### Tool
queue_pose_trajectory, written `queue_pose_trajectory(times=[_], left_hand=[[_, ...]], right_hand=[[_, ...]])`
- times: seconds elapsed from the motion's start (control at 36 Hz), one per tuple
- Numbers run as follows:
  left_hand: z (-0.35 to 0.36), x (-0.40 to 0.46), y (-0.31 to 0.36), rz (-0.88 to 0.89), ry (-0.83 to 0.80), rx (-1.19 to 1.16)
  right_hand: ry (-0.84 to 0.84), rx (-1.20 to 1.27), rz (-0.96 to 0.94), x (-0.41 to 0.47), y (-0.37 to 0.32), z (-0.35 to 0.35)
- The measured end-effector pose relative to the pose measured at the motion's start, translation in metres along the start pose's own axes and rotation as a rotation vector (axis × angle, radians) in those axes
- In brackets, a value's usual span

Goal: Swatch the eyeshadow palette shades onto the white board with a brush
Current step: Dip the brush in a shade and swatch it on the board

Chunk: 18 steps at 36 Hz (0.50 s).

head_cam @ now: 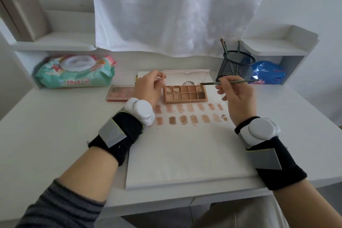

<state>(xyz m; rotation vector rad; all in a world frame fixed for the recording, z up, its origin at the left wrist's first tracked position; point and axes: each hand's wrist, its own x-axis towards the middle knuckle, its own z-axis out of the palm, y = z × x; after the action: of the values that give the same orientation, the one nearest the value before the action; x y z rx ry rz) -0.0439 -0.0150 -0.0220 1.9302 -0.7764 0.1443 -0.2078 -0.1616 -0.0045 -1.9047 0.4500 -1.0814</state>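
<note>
Two swatch rows (190, 114) laid on white board (185, 153); brush (229, 82) pinched by right hand (236, 96) over palette (185, 93); left hand (148, 87) fingers curled at lid; near board area left unfilled.

Soft, even daylight glows through the white curtain (175, 11) ahead of me, leaving only faint shadows. My wide lens bends the edges, and everything looks slightly soft.

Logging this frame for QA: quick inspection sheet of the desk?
Surface: white desk, white board bearing two rows of swatches.
Job's things: open eyeshadow palette on board; brush tip over its right end.
Clutter: closed palette, wet wipes pack, mesh brush cup, blue bag.
Grippers: left hand pinches a thin stick; right hand holds brush.
Cables: nothing seen.
Surroundings: white cloth, shelves.
</note>
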Motion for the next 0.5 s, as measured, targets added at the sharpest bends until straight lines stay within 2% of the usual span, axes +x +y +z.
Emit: queue_pose_trajectory(times=[0.5], left_hand=[[-0.0014, 0.0002, 0.0005, 0.036, 0.009, -0.019]], right_hand=[[-0.206, -0.115, -0.081, -0.0063, -0.0050, 0.0068]])
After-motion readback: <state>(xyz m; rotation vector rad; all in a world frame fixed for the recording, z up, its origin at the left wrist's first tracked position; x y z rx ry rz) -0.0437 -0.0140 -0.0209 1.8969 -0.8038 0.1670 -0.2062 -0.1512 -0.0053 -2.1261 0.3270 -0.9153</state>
